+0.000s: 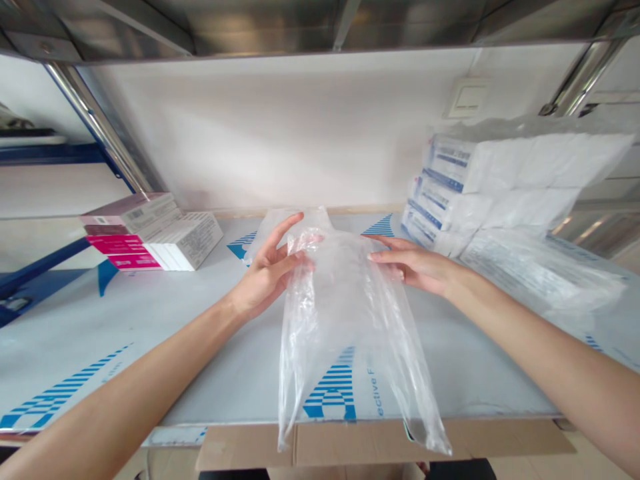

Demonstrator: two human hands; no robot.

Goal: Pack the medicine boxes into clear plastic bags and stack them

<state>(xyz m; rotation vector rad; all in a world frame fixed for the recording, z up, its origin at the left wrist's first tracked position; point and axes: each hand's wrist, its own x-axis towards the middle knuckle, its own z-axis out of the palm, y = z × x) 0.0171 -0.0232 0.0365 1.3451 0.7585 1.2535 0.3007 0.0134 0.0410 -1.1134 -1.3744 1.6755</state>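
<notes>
A clear plastic bag (345, 300) hangs between my two hands over the near part of the table, its lower corners reaching past the front edge. My left hand (267, 273) holds the bag's upper left side between thumb and fingers, with the index finger raised and some fingertips seen through the film. On the upper right side, my right hand (415, 263) pinches the bag near its rim, thumb and fingers pointing left. Behind the bag, another clear plastic sheet or bag (320, 217) lies flat by the wall.
White and pink boxes (165, 240) are stacked at the left. On the right, white-and-blue boxes (490, 180) stand wrapped in clear film, with a clear plastic bundle (540, 273) before them. A metal shelf (280, 27) spans overhead. Cardboard (350, 443) shows below the table's front edge.
</notes>
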